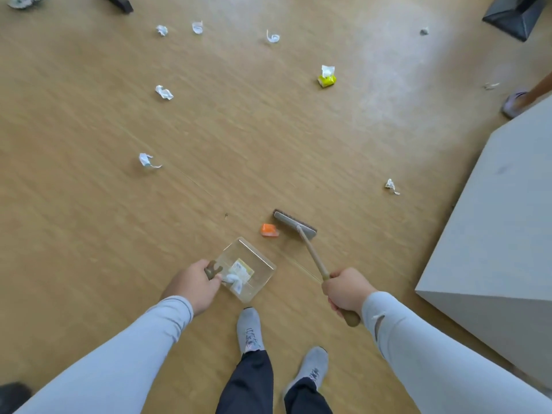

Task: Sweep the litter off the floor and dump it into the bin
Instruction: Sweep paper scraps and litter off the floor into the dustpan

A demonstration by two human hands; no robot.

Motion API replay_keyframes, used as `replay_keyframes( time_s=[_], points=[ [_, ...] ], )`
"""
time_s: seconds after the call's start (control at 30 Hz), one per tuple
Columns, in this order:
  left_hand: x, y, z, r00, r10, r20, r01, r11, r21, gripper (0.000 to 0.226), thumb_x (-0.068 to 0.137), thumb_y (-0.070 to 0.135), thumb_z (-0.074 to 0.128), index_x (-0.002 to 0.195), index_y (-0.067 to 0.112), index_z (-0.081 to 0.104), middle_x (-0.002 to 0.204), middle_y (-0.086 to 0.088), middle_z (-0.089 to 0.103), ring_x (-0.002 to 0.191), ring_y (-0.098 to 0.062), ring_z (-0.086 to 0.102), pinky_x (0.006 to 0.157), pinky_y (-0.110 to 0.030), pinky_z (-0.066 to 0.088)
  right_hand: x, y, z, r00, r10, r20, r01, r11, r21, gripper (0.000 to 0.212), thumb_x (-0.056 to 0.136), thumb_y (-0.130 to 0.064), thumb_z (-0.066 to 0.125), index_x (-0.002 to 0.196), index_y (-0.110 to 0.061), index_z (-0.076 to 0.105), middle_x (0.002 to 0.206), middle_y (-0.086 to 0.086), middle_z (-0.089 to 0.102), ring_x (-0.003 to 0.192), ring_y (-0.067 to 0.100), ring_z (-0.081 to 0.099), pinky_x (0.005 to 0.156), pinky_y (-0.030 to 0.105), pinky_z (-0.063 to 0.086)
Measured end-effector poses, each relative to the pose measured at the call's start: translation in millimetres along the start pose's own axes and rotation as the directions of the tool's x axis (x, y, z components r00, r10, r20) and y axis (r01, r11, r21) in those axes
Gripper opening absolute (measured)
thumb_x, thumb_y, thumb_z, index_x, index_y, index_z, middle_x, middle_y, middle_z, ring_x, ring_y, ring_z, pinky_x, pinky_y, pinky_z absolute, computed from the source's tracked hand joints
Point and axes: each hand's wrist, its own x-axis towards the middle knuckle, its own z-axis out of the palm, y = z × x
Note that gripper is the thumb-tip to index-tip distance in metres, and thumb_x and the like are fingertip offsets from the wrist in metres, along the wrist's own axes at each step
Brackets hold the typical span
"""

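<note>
My left hand (194,284) grips the brown handle of a clear plastic dustpan (259,258) resting on the wooden floor; a white crumpled paper and a yellowish packet lie inside it. My right hand (346,291) holds the wooden handle of a small brush (294,224), whose grey head rests on the floor just right of an orange wrapper (269,230). The wrapper lies between the brush head and the dustpan's open mouth. Several crumpled white papers (164,92) are scattered farther out, and a yellow tissue pack (327,76) stands at upper right.
A large grey block or furniture piece (493,234) fills the right side. Another person's foot (514,103) shows at the right edge. A black object (515,17) sits at top right. My own feet (251,330) stand just behind the dustpan.
</note>
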Motion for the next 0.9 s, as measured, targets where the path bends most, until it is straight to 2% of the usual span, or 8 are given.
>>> replay_keyframes(
  time_s=[0.13,0.3,0.43,0.5,0.6,0.77,0.9],
  points=[
    [9,-7,-10,1.0,-0.006,0.012,0.006,1.0,-0.005,0.009,0.093,0.037,0.062,0.101,0.032,0.064,0.082,0.012,0.067,0.082,-0.023,0.066,0.078,-0.034,0.055,-9,-9,-2,0.996,0.02,0.089,-0.003,0.982,-0.191,0.027,0.085,-0.013,0.05,0.103,-0.007,0.069,0.063,0.007,0.063,0.044,0.022,0.051,0.05,0.025,0.046],
    [9,-7,-8,0.999,0.006,0.041,-0.005,1.0,-0.019,0.01,0.094,0.037,0.059,0.1,0.029,0.064,0.083,0.009,0.068,0.08,-0.021,0.065,0.078,-0.036,0.056,-34,-7,-48,0.992,0.046,0.117,-0.031,0.991,-0.129,0.026,0.083,-0.007,0.059,0.107,-0.011,0.069,0.06,0.011,0.061,0.043,0.021,0.043,0.045,0.027,0.041],
    [13,-5,-13,0.999,0.013,0.044,-0.013,1.0,-0.007,0.014,0.094,0.036,0.059,0.103,0.027,0.064,0.083,0.006,0.07,0.081,-0.024,0.066,0.079,-0.038,0.056,-38,-10,-26,0.994,0.005,0.108,0.022,0.969,-0.247,0.035,0.084,-0.014,0.055,0.116,-0.011,0.07,0.064,0.006,0.062,0.051,0.021,0.052,0.052,0.029,0.045],
    [13,-5,-16,0.999,0.016,0.045,-0.016,1.0,-0.009,0.016,0.094,0.036,0.06,0.105,0.026,0.065,0.082,0.006,0.069,0.081,-0.024,0.065,0.078,-0.037,0.056,-33,-16,-12,0.996,0.003,0.086,0.02,0.964,-0.264,0.032,0.086,-0.016,0.053,0.113,-0.012,0.071,0.068,0.006,0.062,0.056,0.023,0.054,0.054,0.026,0.046],
    [11,-6,-21,0.999,0.016,0.046,-0.015,1.0,-0.026,0.019,0.094,0.035,0.061,0.11,0.025,0.066,0.081,0.007,0.065,0.083,-0.024,0.065,0.077,-0.034,0.053,-33,-26,-11,0.997,0.011,0.079,0.007,0.977,-0.215,0.027,0.084,-0.014,0.054,0.104,-0.009,0.072,0.065,0.008,0.063,0.054,0.024,0.052,0.053,0.029,0.046],
    [5,7,-36,0.998,0.05,0.044,-0.048,0.997,-0.056,0.012,0.095,0.032,0.062,0.105,0.027,0.067,0.082,0.011,0.066,0.082,-0.021,0.065,0.077,-0.031,0.051,-53,-17,-51,0.999,0.026,0.042,-0.022,0.995,-0.098,0.03,0.082,-0.013,0.058,0.111,-0.019,0.065,0.062,0.009,0.063,0.048,0.023,0.048,0.045,0.027,0.044],
    [1,33,-50,0.993,0.108,0.043,-0.106,0.993,-0.053,0.008,0.095,0.033,0.062,0.098,0.028,0.067,0.075,0.011,0.064,0.077,-0.02,0.065,0.074,-0.032,0.053,-71,-1,-80,0.999,0.041,-0.024,-0.042,0.998,-0.046,0.023,0.082,-0.013,0.058,0.102,-0.011,0.068,0.062,0.01,0.064,0.055,0.025,0.049,0.049,0.03,0.045]
  ],
)
